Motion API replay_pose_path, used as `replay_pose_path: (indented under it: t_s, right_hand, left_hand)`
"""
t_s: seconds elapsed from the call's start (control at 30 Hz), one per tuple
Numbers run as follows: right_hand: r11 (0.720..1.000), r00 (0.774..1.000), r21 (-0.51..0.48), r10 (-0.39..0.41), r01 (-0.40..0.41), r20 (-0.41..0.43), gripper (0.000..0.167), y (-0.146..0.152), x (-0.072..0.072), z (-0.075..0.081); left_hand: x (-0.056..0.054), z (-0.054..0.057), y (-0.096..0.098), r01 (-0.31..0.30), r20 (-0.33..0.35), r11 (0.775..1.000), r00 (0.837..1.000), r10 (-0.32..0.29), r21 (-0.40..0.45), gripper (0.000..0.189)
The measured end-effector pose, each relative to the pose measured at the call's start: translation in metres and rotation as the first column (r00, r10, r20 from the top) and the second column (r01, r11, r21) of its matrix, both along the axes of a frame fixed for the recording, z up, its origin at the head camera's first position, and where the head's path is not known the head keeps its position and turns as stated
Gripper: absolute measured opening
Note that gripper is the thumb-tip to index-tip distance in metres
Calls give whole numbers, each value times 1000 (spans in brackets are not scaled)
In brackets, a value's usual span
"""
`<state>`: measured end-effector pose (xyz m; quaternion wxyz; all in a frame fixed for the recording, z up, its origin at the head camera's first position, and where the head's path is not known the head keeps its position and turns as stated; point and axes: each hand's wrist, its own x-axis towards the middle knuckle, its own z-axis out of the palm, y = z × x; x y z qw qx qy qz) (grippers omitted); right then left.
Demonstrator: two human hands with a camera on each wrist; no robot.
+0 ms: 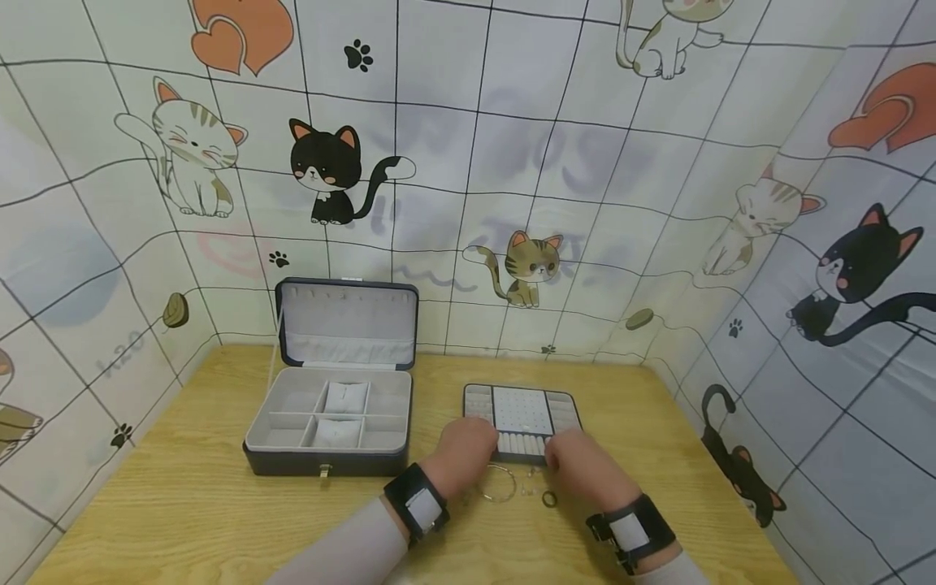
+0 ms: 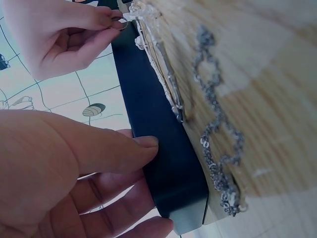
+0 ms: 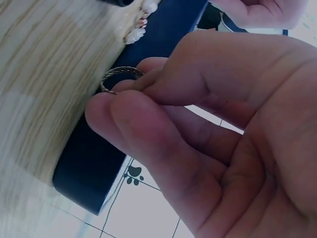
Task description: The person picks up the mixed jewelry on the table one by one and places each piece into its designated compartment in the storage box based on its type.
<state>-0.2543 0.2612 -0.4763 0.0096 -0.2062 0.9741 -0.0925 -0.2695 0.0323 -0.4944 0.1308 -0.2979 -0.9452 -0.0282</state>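
Observation:
A dark-blue jewelry tray (image 1: 522,458) with light lining and a row of ring rolls lies on the table. My left hand (image 1: 464,453) holds its left front corner; in the left wrist view the thumb (image 2: 144,148) lies on the dark front wall, with the fingers behind it. At the tray's right front, my right hand (image 1: 585,467) pinches a thin braided ring (image 3: 119,69) between thumb and fingertips, close over the front wall. In front of the tray lie a thin gold-toned bangle (image 1: 500,500) and a dark ring-shaped piece (image 1: 550,505). A silver chain (image 2: 212,96) lies nearer the left hand.
An open jewelry box (image 1: 327,465) stands to the left, its lid (image 1: 349,325) leaning back and small white pillows (image 1: 346,397) in its middle compartments. Tiny pieces of jewelry (image 1: 530,491) lie between the bangle and the dark ring-shaped piece. A cat-print cloth (image 1: 431,162) surrounds the wooden table (image 1: 183,520).

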Motion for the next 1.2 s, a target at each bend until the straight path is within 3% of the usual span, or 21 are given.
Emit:
replay_pose_path:
  t_s: [0.3,0.57,0.83,1.2]
  right_hand:
    - [995,999,-96,33,-31,19,22,7,-4,6]
    - [965,990,-223,-122,135,69,19,6,-8,8]
    - [945,977,-266,-208,188,-49,13,3,-11,9]
    - [877,953,-390,-304,280,1,12,1,-10,9]
  left_hand:
    - [1,1,0,-2,-2,1000,1000,2,1,11]
    - [2,2,-1,-7,9,1000,1000,7,-3,12]
    - [2,3,0,-8,-3,1000,1000,8,-10,11]
    - [1,0,1,-18,-36,999,999,17,-31,12]
